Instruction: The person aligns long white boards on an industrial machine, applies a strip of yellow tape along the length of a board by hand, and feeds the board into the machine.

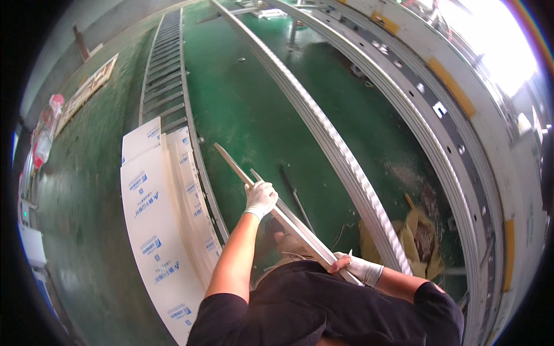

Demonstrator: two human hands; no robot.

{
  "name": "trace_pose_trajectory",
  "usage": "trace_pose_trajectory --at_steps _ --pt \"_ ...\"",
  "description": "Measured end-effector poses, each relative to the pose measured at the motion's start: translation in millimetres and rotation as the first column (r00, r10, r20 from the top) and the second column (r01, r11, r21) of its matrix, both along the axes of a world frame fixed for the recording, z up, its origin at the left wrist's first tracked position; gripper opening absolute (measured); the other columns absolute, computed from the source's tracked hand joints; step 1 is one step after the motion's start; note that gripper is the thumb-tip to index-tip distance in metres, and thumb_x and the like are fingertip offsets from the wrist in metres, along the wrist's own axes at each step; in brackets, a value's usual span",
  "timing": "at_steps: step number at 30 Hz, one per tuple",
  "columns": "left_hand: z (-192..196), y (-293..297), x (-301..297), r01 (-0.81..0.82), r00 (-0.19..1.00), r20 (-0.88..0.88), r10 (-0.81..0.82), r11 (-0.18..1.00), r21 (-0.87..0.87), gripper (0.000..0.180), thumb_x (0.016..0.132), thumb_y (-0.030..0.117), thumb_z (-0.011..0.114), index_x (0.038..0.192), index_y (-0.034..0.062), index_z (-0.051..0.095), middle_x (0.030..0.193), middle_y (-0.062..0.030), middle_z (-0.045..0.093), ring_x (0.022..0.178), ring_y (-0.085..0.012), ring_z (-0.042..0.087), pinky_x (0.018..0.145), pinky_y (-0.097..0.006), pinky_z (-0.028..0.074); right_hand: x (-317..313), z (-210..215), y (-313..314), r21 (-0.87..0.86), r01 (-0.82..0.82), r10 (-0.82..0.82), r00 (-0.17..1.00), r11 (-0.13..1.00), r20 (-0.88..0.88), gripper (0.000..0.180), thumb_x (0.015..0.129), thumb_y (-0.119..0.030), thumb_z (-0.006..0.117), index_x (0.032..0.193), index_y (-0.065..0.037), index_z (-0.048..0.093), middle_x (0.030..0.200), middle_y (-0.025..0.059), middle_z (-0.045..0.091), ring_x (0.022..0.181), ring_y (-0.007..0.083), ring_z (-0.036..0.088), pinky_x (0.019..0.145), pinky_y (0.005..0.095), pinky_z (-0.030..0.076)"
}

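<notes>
Blue print repeats on white panels

At eight o'clock, the panels bear rows of blue characters with small square emblems. The narrower white strip, at their three o'clock side, carries similar blue marks, smaller to the eye.

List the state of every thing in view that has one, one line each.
Left hand: gloved, closed around the long pale strips
Right hand: gloved, closed on their near end
Long pale strips: held slanting, far tips apart
White panels: stacked, edges uneven
Ladder-like frame: partly covered by the panels
Dark rod: lying on the floor
Tan sack: crumpled
</notes>
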State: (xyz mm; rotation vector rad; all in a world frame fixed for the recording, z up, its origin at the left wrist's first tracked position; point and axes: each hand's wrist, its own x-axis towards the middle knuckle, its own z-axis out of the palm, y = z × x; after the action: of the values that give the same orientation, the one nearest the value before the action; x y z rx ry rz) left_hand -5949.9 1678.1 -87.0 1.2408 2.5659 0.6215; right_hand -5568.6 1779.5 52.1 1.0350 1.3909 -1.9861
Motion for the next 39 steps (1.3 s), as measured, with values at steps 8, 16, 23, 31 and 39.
trace_pose_trajectory --at_steps 8,16,23,31,39 --pt "69 78 -297 -0.149 0.987 -0.050 0.155 0.983 0.110 0.024 0.093 0.032 0.059 0.088 0.0171 0.076 0.104 0.0017 0.074 0.119 -0.0250 0.064 0.116 -0.077 0.030 -295 30 127 -0.048 -0.120 0.114 0.987 0.992 -0.111 0.057 0.081 -0.027 0.075 0.128 0.002 0.062 0.102 0.0067 0.066 0.094 0.0157 0.064 0.085 0.0317 0.054" --pt "66 168 -583 -0.105 0.994 0.001 0.105 0.994 0.015 0.030 0.094 0.034 0.056 0.096 0.0157 0.080 0.114 0.0014 0.074 0.129 -0.0270 0.059 0.121 -0.078 0.026 -602 65 191 -0.151 -0.019 0.015 1.000 0.988 -0.027 0.064 0.086 -0.023 0.071 0.142 0.003 0.054 0.111 0.0107 0.066 0.099 0.0187 0.067 0.088 0.0323 0.057" --pt "107 207 -838 -0.033 0.999 0.000 0.034 0.978 -0.205 0.037 0.096 0.036 0.055 0.105 0.0140 0.082 0.123 -0.0028 0.074 0.132 -0.0284 0.059 0.122 -0.079 0.024 -850 79 241 -0.255 -0.049 0.047 0.999 0.966 -0.014 0.059 0.085 -0.026 0.076 0.136 -0.001 0.060 0.110 0.0100 0.069 0.098 0.0197 0.069 0.087 0.0341 0.058" --pt "72 275 -1134 -0.026 1.000 -0.017 0.022 0.960 -0.277 0.040 0.100 0.039 0.052 0.104 0.0141 0.082 0.118 -0.0040 0.075 0.128 -0.0296 0.061 0.121 -0.079 0.026 -1123 -48 330 -0.146 -0.137 0.112 0.980 0.980 -0.167 0.057 0.079 -0.031 0.075 0.124 0.002 0.063 0.103 0.0083 0.066 0.093 0.0204 0.065 0.083 0.0330 0.054" --pt "103 348 -1426 -0.083 0.995 -0.064 0.076 0.991 -0.104 0.037 0.097 0.036 0.054 0.097 0.0112 0.081 0.114 -0.0053 0.077 0.125 -0.0293 0.063 0.118 -0.081 0.026 -1424 46 397 -0.261 -0.101 0.075 0.991 0.960 -0.110 0.056 0.075 -0.033 0.076 0.119 0.000 0.064 0.100 0.0067 0.064 0.085 0.0179 0.060 0.076 0.0320 0.050"
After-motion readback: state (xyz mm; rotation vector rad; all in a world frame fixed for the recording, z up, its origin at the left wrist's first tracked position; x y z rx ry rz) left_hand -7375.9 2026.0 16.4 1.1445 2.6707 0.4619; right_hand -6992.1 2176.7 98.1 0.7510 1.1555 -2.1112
